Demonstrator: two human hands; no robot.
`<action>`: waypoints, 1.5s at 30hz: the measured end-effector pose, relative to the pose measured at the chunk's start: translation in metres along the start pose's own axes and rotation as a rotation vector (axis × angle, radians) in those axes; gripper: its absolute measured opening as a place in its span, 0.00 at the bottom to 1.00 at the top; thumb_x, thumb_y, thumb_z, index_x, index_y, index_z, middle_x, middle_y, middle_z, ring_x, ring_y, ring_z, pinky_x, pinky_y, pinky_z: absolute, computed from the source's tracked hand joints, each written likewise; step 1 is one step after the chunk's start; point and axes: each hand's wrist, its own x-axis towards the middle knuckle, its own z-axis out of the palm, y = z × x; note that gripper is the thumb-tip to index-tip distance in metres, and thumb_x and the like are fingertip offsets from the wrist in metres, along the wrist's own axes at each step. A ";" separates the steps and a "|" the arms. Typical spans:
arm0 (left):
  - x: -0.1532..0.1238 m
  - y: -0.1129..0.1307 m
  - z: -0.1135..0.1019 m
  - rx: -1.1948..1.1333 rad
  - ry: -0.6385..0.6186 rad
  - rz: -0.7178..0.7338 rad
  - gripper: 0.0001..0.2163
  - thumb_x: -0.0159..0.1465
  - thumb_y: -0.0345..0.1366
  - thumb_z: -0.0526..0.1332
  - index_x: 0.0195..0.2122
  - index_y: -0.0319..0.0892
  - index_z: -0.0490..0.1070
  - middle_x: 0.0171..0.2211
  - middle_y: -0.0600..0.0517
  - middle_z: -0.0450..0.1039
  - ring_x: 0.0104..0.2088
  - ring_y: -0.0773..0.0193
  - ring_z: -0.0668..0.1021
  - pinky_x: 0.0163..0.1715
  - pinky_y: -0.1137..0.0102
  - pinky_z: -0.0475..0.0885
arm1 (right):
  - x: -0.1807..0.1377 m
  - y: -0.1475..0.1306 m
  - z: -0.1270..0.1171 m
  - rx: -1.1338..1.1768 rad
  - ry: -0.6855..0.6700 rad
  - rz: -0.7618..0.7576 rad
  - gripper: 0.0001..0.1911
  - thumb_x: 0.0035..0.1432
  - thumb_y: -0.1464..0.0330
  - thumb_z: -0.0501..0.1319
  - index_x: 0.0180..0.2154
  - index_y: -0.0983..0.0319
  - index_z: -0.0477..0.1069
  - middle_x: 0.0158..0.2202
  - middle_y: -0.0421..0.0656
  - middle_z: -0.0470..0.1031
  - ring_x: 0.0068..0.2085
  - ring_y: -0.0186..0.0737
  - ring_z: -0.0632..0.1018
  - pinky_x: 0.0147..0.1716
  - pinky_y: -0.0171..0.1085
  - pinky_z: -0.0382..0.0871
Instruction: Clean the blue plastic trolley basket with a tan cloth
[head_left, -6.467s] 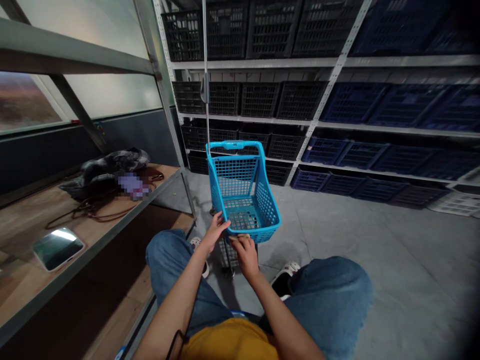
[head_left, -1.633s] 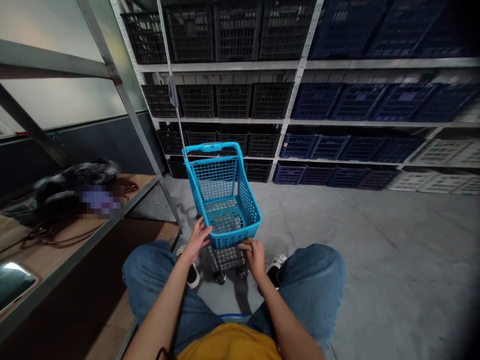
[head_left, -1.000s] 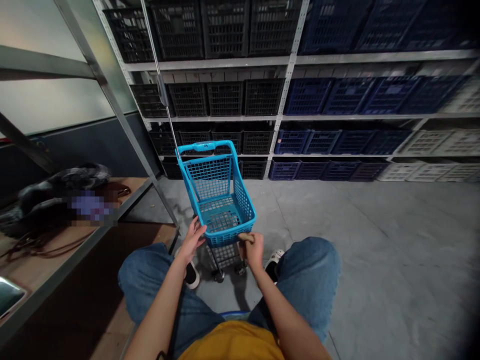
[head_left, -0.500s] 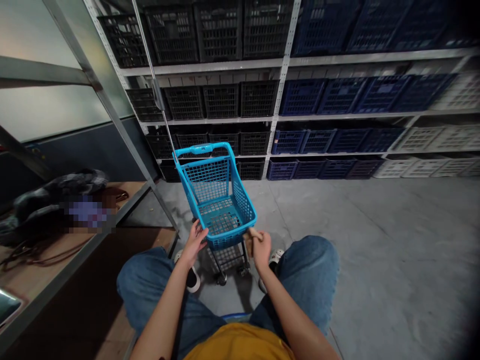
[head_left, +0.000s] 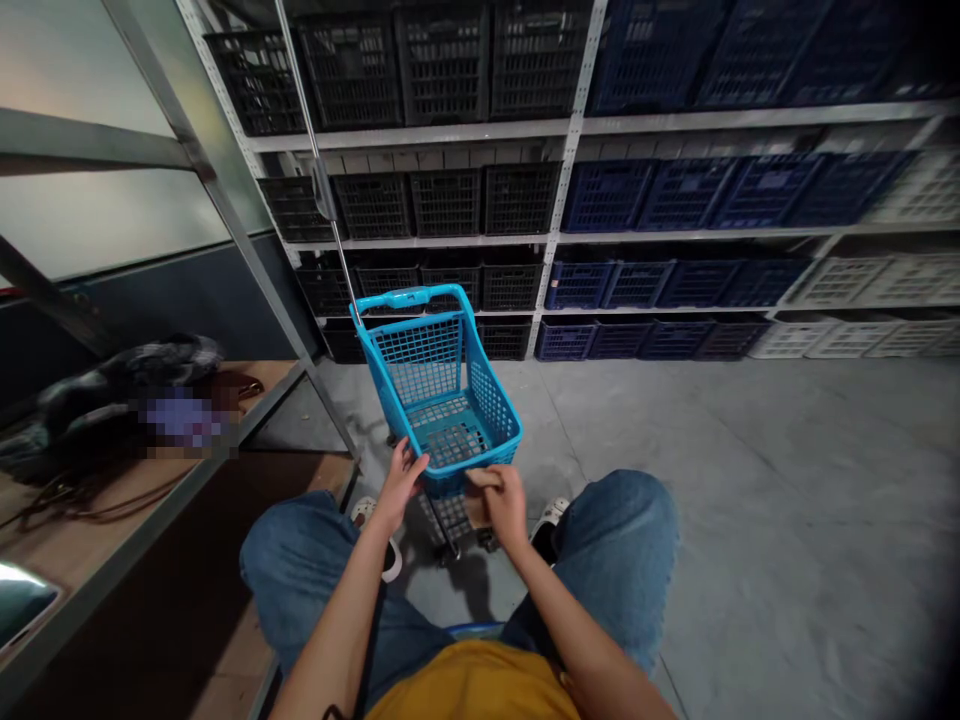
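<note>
A small blue plastic shopping cart (head_left: 491,392) stands between my knees, its bare basket end facing me and its handle on the far side. My left hand (head_left: 397,488) grips the near left corner of the basket, thumb by the rim. In my right hand (head_left: 507,503) is a folded brown cloth (head_left: 478,502), pinched and held against the basket's near face, just under the rim. Part of the cloth hangs below my fingers. A metal pole (head_left: 324,190) rises from the cart's far left corner.
Metal shelving (head_left: 555,215) across the back holds black crates (head_left: 448,202), blue crates (head_left: 609,195) and white crates (head_left: 844,278). On the left, a metal-framed wooden shelf (head_left: 274,380) carries a dark patterned cloth bundle (head_left: 150,370) and a blurred-out item. Grey concrete floor (head_left: 750,480) extends to the right.
My right hand and the brown cloth have moved left along the basket's near face, from its right corner toward the middle. The left hand keeps its hold at the left corner.
</note>
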 end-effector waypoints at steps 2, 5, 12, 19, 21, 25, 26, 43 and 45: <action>0.001 -0.002 0.000 -0.002 -0.002 -0.009 0.35 0.57 0.51 0.65 0.63 0.58 0.51 0.65 0.47 0.57 0.60 0.53 0.67 0.46 0.63 0.71 | 0.027 0.006 -0.022 -0.049 0.231 0.105 0.11 0.51 0.71 0.55 0.38 0.61 0.70 0.38 0.44 0.72 0.42 0.43 0.72 0.45 0.40 0.64; 0.002 -0.007 0.005 -0.008 0.011 -0.014 0.35 0.57 0.51 0.66 0.63 0.59 0.51 0.65 0.48 0.58 0.59 0.54 0.68 0.44 0.64 0.72 | 0.043 0.005 -0.022 -0.047 0.397 0.144 0.11 0.52 0.69 0.55 0.39 0.62 0.69 0.39 0.46 0.72 0.42 0.43 0.71 0.46 0.41 0.64; 0.009 -0.013 0.009 -0.055 0.019 0.054 0.35 0.57 0.47 0.67 0.63 0.53 0.53 0.62 0.46 0.62 0.57 0.55 0.70 0.48 0.65 0.70 | -0.032 -0.018 0.044 0.039 -0.148 -0.199 0.16 0.49 0.78 0.53 0.39 0.59 0.71 0.41 0.45 0.73 0.46 0.43 0.72 0.48 0.42 0.64; 0.008 -0.012 0.005 0.006 0.010 0.014 0.35 0.57 0.51 0.66 0.63 0.57 0.52 0.64 0.47 0.58 0.58 0.54 0.69 0.42 0.66 0.73 | 0.037 0.012 -0.027 -0.006 0.344 0.102 0.14 0.52 0.70 0.53 0.41 0.62 0.70 0.41 0.46 0.72 0.44 0.43 0.71 0.48 0.42 0.63; 0.008 -0.012 0.008 0.007 0.019 0.012 0.35 0.56 0.52 0.66 0.62 0.57 0.52 0.64 0.47 0.59 0.57 0.54 0.70 0.42 0.66 0.73 | 0.052 0.018 -0.029 -0.005 0.371 0.157 0.14 0.52 0.68 0.53 0.41 0.63 0.69 0.41 0.46 0.72 0.44 0.43 0.71 0.48 0.42 0.63; 0.010 -0.015 0.015 0.006 0.037 0.014 0.36 0.56 0.51 0.66 0.62 0.57 0.52 0.63 0.46 0.60 0.56 0.54 0.71 0.44 0.64 0.73 | 0.026 0.013 0.011 -0.022 0.302 0.094 0.13 0.52 0.70 0.53 0.41 0.63 0.68 0.41 0.47 0.69 0.45 0.44 0.69 0.48 0.43 0.62; 0.011 -0.016 0.016 0.001 0.039 0.026 0.36 0.56 0.51 0.67 0.62 0.56 0.52 0.63 0.46 0.61 0.57 0.54 0.71 0.45 0.63 0.72 | 0.014 0.009 0.023 -0.035 0.282 0.057 0.12 0.52 0.71 0.52 0.40 0.62 0.68 0.41 0.47 0.69 0.45 0.44 0.69 0.48 0.43 0.62; 0.021 0.000 -0.008 -0.029 0.003 -0.039 0.30 0.53 0.48 0.69 0.54 0.54 0.59 0.57 0.46 0.66 0.51 0.56 0.74 0.40 0.64 0.73 | -0.047 0.009 0.062 -0.250 -0.367 -0.346 0.19 0.44 0.82 0.52 0.37 0.59 0.70 0.39 0.44 0.69 0.42 0.44 0.66 0.42 0.41 0.62; 0.022 -0.001 -0.008 -0.015 0.005 -0.028 0.30 0.53 0.50 0.68 0.54 0.54 0.59 0.56 0.47 0.66 0.51 0.56 0.74 0.42 0.63 0.73 | -0.046 0.005 0.064 -0.227 -0.328 -0.323 0.20 0.44 0.82 0.52 0.37 0.59 0.70 0.39 0.44 0.68 0.42 0.44 0.67 0.42 0.41 0.63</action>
